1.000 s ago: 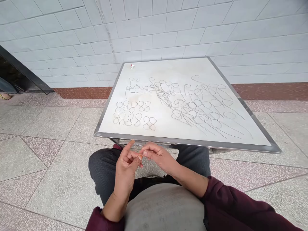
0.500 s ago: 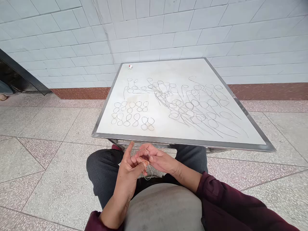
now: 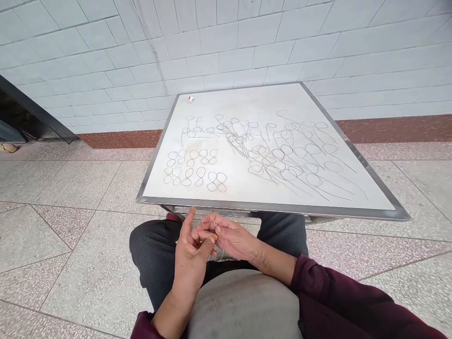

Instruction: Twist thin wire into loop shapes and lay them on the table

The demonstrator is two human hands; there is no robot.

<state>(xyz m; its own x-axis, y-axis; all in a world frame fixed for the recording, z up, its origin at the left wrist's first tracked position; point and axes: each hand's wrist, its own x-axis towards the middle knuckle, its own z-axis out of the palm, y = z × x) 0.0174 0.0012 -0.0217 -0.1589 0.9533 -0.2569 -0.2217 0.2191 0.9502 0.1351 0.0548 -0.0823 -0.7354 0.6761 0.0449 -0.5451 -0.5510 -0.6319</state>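
Observation:
A thin wire (image 3: 222, 253) bent into two loops is held between my hands, above my lap and in front of the table edge. My left hand (image 3: 190, 256) pinches it near the middle with the thumb, while its index finger points up and away. From the other side, my right hand (image 3: 238, 239) grips the same wire between thumb and fingers. One loop rises over the right fingers; the other hangs below the left thumb. Fingers partly hide where the wire crosses.
On the white table (image 3: 247, 101) with a metal rim, several figure-eight wires (image 3: 200, 176) lie in rows at the left. Several long wires with looped ends (image 3: 300, 175) spread over the middle and right. A small white-and-red object (image 3: 191, 99) sits at the far left corner. A tiled wall (image 3: 243, 61) stands behind.
Both hands keep hold of the wire with almost the same grip. The wire loops have tilted slightly, and the whole view has shifted a little.

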